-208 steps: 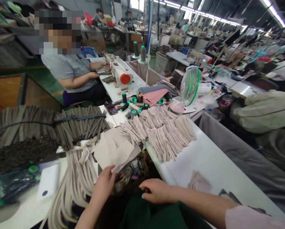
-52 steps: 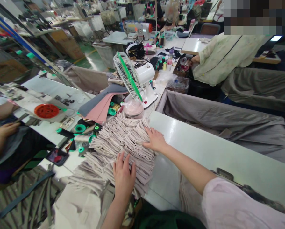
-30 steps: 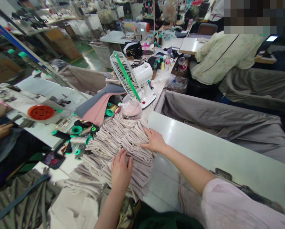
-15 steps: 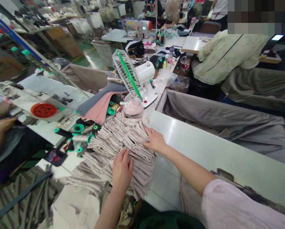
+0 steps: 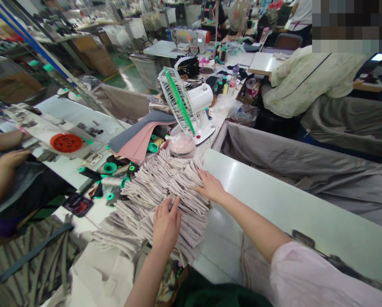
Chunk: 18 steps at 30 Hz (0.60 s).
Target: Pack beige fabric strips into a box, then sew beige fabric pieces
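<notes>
Beige fabric strips [image 5: 165, 187], folded and heaped in a loose pile, lie on a white worktop [image 5: 258, 200] beneath both hands. Fingers [image 5: 174, 207] of the left hand [image 5: 167, 228] are spread, pads down on the near part of the pile. Fingers [image 5: 204, 178] of the right hand [image 5: 212, 187] are extended and flat against its right side. Both hands are released, pressing on the strips without clenching or grasping any. The left forearm [image 5: 147, 273] rises steeply from the lower frame, while the right forearm [image 5: 251, 224] reaches nearly straight across the worktop from a pale pink sleeve [image 5: 302, 277].

Probable risks: the strips appear unbound, so a sideways push could slide the heap. Its far end lies close to thread cones with green bases [image 5: 110, 168] and a pink-tinted plastic bag [image 5: 181, 145], which could be knocked over. Strips slipping right could fall past the worktop's edge into a grey cloth-lined bin [image 5: 306, 166]. A co-worker's hand [image 5: 13, 158] rests well apart, at far left.
</notes>
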Each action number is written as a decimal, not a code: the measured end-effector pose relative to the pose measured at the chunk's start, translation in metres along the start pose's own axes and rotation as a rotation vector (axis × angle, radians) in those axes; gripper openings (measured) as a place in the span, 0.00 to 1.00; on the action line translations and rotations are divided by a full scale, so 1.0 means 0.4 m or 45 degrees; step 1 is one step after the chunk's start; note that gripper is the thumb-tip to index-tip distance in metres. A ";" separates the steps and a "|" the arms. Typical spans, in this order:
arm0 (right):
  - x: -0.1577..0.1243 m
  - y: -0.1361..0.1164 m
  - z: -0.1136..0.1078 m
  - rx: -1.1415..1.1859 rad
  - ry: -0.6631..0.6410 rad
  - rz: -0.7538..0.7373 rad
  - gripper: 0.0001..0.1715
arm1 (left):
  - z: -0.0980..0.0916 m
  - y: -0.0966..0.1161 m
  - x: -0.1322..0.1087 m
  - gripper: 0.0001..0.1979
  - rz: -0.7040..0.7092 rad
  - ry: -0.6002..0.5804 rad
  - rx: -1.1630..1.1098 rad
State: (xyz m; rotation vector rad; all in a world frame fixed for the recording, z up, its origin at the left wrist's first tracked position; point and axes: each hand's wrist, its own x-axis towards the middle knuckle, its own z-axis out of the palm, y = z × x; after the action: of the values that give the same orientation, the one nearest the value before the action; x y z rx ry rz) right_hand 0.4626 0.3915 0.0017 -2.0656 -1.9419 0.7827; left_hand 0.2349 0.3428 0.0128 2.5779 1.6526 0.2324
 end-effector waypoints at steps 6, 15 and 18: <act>-0.003 -0.008 -0.002 -0.013 -0.014 0.012 0.44 | 0.007 0.008 0.004 0.23 -0.030 0.018 0.047; -0.003 -0.008 -0.001 -0.029 -0.023 0.006 0.43 | 0.005 0.013 0.003 0.20 -0.085 -0.006 0.052; -0.002 -0.008 -0.001 -0.031 -0.027 0.008 0.42 | 0.004 0.015 0.004 0.19 -0.095 -0.014 0.062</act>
State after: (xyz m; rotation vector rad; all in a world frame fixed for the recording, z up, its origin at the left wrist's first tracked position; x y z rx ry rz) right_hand 0.4601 0.3910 0.0038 -2.0867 -1.9663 0.7888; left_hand 0.2412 0.3418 0.0122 2.5405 1.7684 0.1753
